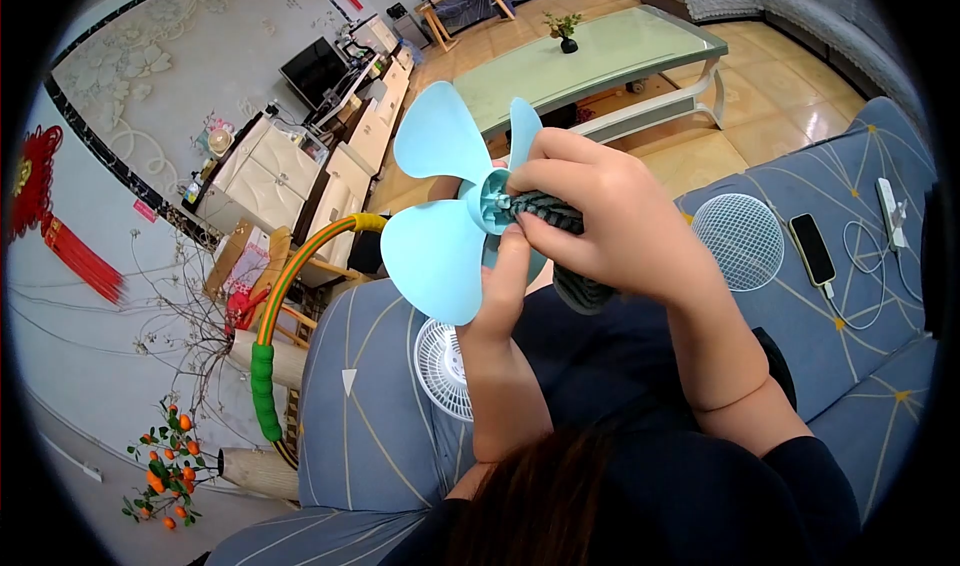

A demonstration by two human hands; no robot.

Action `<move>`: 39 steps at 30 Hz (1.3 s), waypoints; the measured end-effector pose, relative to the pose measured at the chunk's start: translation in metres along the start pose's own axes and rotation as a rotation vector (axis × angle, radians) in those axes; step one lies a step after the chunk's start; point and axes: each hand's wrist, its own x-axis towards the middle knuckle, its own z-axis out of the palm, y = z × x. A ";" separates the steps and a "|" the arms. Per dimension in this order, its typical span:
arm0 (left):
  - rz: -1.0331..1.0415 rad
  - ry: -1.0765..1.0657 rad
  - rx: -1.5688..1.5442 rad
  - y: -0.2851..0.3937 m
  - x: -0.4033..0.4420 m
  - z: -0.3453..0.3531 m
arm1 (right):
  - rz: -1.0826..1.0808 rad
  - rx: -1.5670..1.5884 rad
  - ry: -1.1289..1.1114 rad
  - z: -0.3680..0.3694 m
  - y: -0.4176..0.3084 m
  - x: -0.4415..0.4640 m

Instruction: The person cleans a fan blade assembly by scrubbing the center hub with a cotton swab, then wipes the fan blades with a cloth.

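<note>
A light blue fan blade (pixel 435 261) is held up in front of me, its hollow hub facing my hands. My left hand (pixel 503 281) grips it from below, with the thumb beside the hub and the other fingers hidden behind the blades. In my right hand (pixel 600 206) a dark grey-green ribbed cloth (pixel 583 288) is pinched, one end pressed at the hub's opening and the rest hanging under the palm. Below the blade, a white fan grille (pixel 440 366) lies near my lap, partly covered by my left forearm.
On the blue sofa (pixel 640 446) to the right lie a round light-coloured mesh grille (pixel 738 243), a phone (pixel 811 249) on a cable and a power strip (pixel 890 211). A striped hoop (pixel 290 286) leans at the left. Ahead stands a glass-topped coffee table (pixel 640 46) with a small potted plant (pixel 567 34).
</note>
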 end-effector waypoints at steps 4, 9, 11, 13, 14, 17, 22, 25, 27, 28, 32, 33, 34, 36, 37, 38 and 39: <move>-0.024 -0.019 -0.094 -0.004 -0.001 0.000 | 0.000 0.137 -0.044 -0.005 0.009 0.001; 0.030 -0.129 -0.159 -0.005 -0.001 -0.004 | -0.064 0.252 -0.011 -0.006 0.021 0.003; 0.004 -0.133 -0.124 -0.008 -0.003 -0.007 | -0.010 0.230 0.049 -0.007 0.017 0.004; -0.020 -0.131 -0.084 -0.010 -0.004 -0.009 | 0.023 0.176 0.108 -0.007 0.012 0.005; -0.031 -0.130 -0.065 -0.011 -0.005 -0.011 | 0.035 0.144 0.115 -0.006 0.008 0.005; -0.051 -0.121 -0.020 -0.014 -0.006 -0.013 | 0.042 0.074 0.123 -0.001 0.001 0.004; -0.004 -0.086 -0.036 -0.010 -0.004 -0.010 | 0.019 0.117 0.076 0.005 -0.001 0.001; 0.001 -0.106 -0.009 -0.009 -0.002 -0.013 | 0.012 0.224 0.024 0.004 0.002 0.003; -0.007 -0.095 -0.082 -0.014 -0.003 -0.013 | 0.011 0.302 -0.002 0.002 0.006 0.004; -0.011 -0.089 -0.119 -0.017 -0.004 -0.014 | 0.020 0.342 -0.012 0.001 0.009 0.004; -0.150 -0.085 -0.167 -0.023 -0.006 -0.015 | 0.081 0.437 0.008 -0.002 0.011 0.005; -0.181 -0.095 -0.156 -0.026 -0.006 -0.019 | 0.103 0.463 0.014 -0.004 0.010 0.005; -0.212 -0.105 -0.145 -0.030 -0.007 -0.023 | 0.134 0.474 0.017 -0.007 0.007 0.006; -0.271 -0.134 -0.106 -0.033 -0.005 -0.027 | 0.198 0.498 0.025 -0.013 0.002 0.007; -0.307 -0.105 -0.126 -0.029 -0.006 -0.024 | 0.166 0.480 0.063 -0.010 0.003 0.007; -0.343 -0.075 -0.148 -0.023 -0.006 -0.019 | 0.146 0.473 0.077 -0.008 0.004 0.007; -0.279 -0.083 -0.144 -0.019 -0.005 -0.016 | 0.127 0.466 0.091 -0.005 0.004 0.007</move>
